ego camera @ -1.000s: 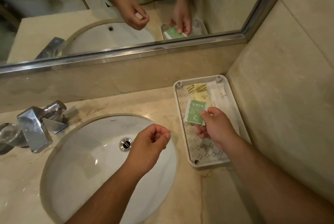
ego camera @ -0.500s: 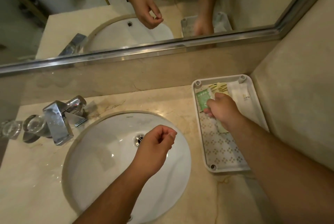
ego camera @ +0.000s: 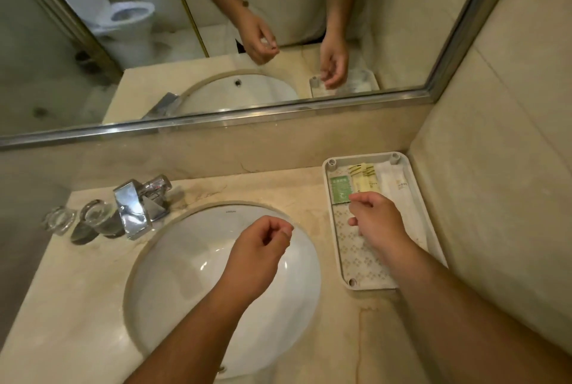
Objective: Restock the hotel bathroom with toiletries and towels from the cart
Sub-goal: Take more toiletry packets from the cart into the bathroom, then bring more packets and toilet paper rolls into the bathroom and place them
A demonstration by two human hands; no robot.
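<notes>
Right hand (ego camera: 379, 222) hangs loose over the tray (ego camera: 356, 260), green packet (ego camera: 340, 189) just beyond its fingertips. Left hand (ego camera: 257, 255) curls above the sink (ego camera: 173, 275)

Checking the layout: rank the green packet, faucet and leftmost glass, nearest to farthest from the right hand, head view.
1. green packet, in the tray, beside the right hand.
2. faucet, well to the left.
3. leftmost glass, farthest left.

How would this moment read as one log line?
right hand: empty, above tray | green packet: flat in tray | left hand: curled, over sink
</notes>
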